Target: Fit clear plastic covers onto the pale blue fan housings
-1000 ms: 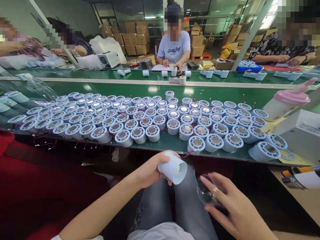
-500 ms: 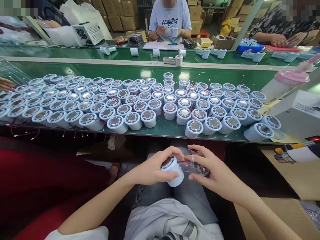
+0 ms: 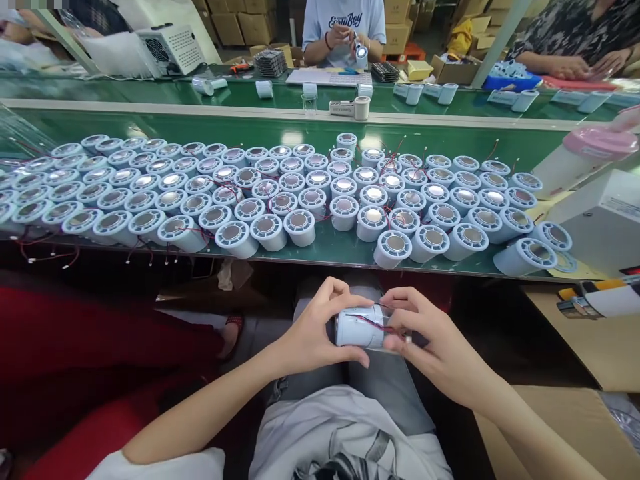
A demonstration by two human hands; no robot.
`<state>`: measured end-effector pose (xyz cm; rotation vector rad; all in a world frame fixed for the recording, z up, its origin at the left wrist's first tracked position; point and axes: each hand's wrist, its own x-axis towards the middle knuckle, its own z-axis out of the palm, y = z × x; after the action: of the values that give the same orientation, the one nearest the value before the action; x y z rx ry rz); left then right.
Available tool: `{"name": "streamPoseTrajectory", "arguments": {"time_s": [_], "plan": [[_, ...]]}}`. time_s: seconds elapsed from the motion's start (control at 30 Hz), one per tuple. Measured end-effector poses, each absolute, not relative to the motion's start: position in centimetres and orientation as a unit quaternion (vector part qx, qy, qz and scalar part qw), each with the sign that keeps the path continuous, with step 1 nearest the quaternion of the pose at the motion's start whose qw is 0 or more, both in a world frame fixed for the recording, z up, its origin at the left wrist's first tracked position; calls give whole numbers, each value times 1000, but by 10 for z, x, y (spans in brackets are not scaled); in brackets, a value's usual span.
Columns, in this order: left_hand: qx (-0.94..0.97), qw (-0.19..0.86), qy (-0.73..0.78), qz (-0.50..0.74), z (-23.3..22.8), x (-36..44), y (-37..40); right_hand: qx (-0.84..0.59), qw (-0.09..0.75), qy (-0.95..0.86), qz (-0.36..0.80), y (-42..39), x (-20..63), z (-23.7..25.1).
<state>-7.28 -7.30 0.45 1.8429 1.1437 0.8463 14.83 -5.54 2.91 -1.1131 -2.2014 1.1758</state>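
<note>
Above my lap, my left hand (image 3: 315, 330) grips a light blue plastic cylinder housing (image 3: 357, 328), thumb below and fingers over the top. The housing lies on its side, one end toward my left palm. A thin red and black wire runs along it toward the right. My right hand (image 3: 433, 337) pinches a clear plastic cup (image 3: 388, 341) at the housing's right end, with the wire by its fingertips. The cup is mostly hidden by the fingers; how far it overlaps the housing I cannot tell.
Rows of similar blue housings (image 3: 233, 233) with wires stand on the green bench (image 3: 345, 257) ahead. At right are a pink-lidded bottle (image 3: 595, 153), a grey box (image 3: 597, 213) and cardboard (image 3: 545, 427). A co-worker (image 3: 345, 33) across the bench handles a similar part.
The housing has turned from upright to lying on its side, its wire now showing along it. The clear cup in my right hand has come against its right end.
</note>
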Motion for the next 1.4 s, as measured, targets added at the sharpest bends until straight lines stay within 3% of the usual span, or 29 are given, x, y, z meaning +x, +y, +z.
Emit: {"name": "streamPoseTrajectory", "arguments": {"time_s": [0.17, 0.37, 0.6, 0.8, 0.93, 1.07, 1.2, 1.4], "plan": [[743, 430, 390, 334, -8, -74, -68, -423, 260, -694, 521, -49, 151, 20], [640, 594, 373, 313, 4, -69, -70, -384, 331, -558, 657, -45, 157, 9], [516, 696, 367, 338, 5, -67, -77, -356, 286, -777, 434, -60, 167, 6], [570, 652, 379, 326, 17, -71, -80, -352, 260, -707, 555, -62, 173, 11], [531, 686, 368, 334, 16, -70, -78, -346, 276, -668, 598, -61, 173, 7], [443, 722, 386, 365, 4, -48, -54, -371, 413, -574, 602, -67, 172, -20], [417, 756, 379, 332, -10, 13, -9, -446, 592, -433, 513, -76, 190, -61], [451, 812, 296, 226, -20, 127, 45, -522, 688, -358, 356, -68, 253, -95]]}}
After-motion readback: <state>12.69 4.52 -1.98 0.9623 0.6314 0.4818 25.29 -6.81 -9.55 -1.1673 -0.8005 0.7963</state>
